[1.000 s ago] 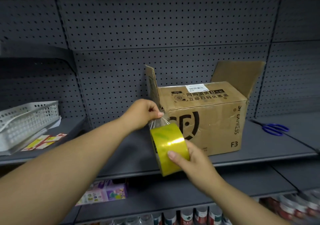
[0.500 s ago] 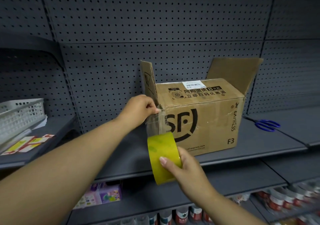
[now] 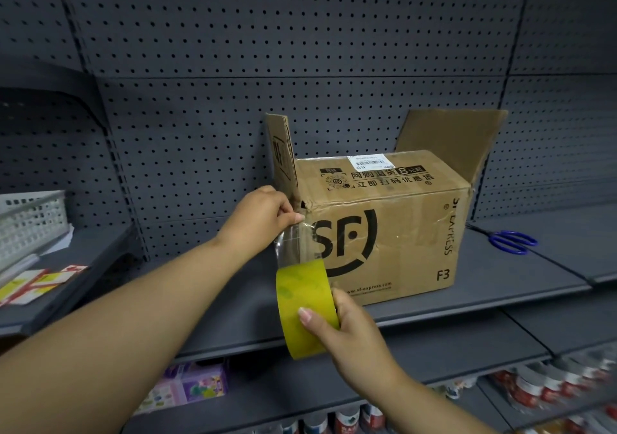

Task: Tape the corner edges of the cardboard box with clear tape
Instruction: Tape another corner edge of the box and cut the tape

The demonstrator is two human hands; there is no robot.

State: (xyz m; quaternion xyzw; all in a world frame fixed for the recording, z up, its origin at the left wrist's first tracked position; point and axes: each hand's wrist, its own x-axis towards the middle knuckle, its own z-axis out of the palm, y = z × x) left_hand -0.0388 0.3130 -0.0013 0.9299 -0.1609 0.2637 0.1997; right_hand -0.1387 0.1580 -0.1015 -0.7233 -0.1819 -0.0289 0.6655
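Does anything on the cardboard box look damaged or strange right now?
Yes. The cardboard box has a small dark hole and crumpled, creased board at its upper front left corner, just beside the left hand, which pinches the clear tape there. Two side flaps also stand up, not folded shut.
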